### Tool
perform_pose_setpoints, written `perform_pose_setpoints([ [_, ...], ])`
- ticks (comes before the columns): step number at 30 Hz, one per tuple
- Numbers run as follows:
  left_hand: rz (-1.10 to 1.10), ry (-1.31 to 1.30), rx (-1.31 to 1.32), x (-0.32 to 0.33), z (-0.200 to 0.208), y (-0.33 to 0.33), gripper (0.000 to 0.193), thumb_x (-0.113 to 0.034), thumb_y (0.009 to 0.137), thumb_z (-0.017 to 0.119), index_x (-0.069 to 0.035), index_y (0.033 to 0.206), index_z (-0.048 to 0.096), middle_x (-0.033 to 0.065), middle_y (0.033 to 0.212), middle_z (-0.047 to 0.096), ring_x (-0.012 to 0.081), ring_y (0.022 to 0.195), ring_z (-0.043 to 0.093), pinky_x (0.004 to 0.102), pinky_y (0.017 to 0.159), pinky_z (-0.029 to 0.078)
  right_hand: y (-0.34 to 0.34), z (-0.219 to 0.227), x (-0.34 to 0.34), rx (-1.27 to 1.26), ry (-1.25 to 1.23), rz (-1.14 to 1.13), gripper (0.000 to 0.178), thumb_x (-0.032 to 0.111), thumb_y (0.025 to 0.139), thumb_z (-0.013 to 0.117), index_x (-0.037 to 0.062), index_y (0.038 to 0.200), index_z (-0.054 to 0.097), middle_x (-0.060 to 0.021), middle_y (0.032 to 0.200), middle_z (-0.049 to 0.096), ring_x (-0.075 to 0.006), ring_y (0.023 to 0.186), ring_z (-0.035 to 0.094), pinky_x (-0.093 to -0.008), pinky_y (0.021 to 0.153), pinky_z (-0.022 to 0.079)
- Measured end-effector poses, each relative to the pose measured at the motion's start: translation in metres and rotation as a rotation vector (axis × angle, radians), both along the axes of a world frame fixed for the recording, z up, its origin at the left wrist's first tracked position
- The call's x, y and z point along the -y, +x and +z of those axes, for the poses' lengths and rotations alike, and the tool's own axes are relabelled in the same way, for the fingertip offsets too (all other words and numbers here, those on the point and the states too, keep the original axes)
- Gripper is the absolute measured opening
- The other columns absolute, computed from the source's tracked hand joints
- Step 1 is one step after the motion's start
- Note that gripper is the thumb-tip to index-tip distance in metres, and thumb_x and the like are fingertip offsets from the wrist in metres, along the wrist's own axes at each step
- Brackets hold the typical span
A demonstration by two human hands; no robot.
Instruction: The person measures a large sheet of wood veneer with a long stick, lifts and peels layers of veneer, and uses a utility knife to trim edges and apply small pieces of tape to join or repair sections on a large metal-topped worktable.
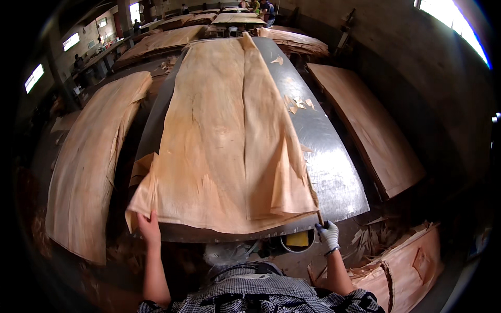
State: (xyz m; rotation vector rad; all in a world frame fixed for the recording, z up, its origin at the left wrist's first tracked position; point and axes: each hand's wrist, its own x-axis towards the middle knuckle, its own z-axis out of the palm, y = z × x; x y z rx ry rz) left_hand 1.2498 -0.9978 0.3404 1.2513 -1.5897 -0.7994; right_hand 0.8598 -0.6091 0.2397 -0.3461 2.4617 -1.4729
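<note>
A large, thin sheet of wood veneer (209,130) lies lengthwise on a metal-topped table (334,172), with a long seam or overlap right of its middle. Its near left corner is lifted and curled, and my bare left hand (150,227) is closed on that edge. My right hand (327,235), in a pale knitted glove, is closed around a thin brown stick-like piece (320,218) at the near right corner. Whether this is a tool handle or a strip of wood I cannot tell. Near that corner the veneer folds up in a raised flap (292,182).
Veneer stacks flank the table at left (94,161) and right (370,125). Torn scraps (297,103) lie on the metal. A bucket (297,242) with something yellow stands below the near edge. Broken veneer (412,266) lies low right. People (267,13) stand far back.
</note>
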Motion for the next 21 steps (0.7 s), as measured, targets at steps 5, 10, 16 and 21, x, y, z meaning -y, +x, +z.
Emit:
perform_pose_setpoints([
  [5,0.189,0.056,-0.144,-0.013,-0.116,0.072,0.034,-0.003,0.08,0.055,-0.001,0.111,0.041,0.0102,0.104,0.052,0.0179,0.085,0.055,0.0295,0.067,0.047,0.0,-0.029,-0.035,-0.22,0.327,-0.063,0.023,0.024,0.076,0.065,0.002,0.078,0.06,-0.0069,0.054,0.056,-0.0123,0.043,0.049,-0.0287,0.045,0.041],
  [10,0.202,0.378,-0.428,-0.034,-0.113,0.031,0.037,-0.003,0.082,0.049,-0.009,0.117,0.038,0.0067,0.101,0.052,0.0155,0.074,0.055,0.0263,0.055,0.046,-0.036,-0.015,-0.029,-0.062,0.238,-0.156,0.039,0.029,0.077,0.064,0.0028,0.104,0.054,-0.0092,0.06,0.058,-0.0139,0.047,0.053,-0.0299,0.046,0.043],
  [16,0.212,0.326,-0.455,-0.035,-0.108,0.026,0.041,-0.007,0.084,0.05,-0.01,0.122,0.034,0.006,0.106,0.049,0.0161,0.082,0.054,0.0264,0.057,0.047,-0.074,0.009,0.023,0.216,0.019,-0.018,0.065,0.028,0.078,0.064,0.0068,0.129,0.028,-0.0043,0.059,0.049,-0.0112,0.039,0.04,-0.0263,0.035,0.035],
  [21,0.12,0.435,-0.426,-0.061,-0.085,0.016,0.034,-0.013,0.087,0.051,-0.011,0.118,0.039,0.0061,0.103,0.051,0.014,0.076,0.054,0.0269,0.057,0.048,-0.02,-0.021,-0.027,0.238,0.081,0.073,0.023,0.02,0.078,0.065,0.0053,0.092,0.054,-0.0011,0.05,0.046,-0.0105,0.038,0.044,-0.0269,0.033,0.035],
])
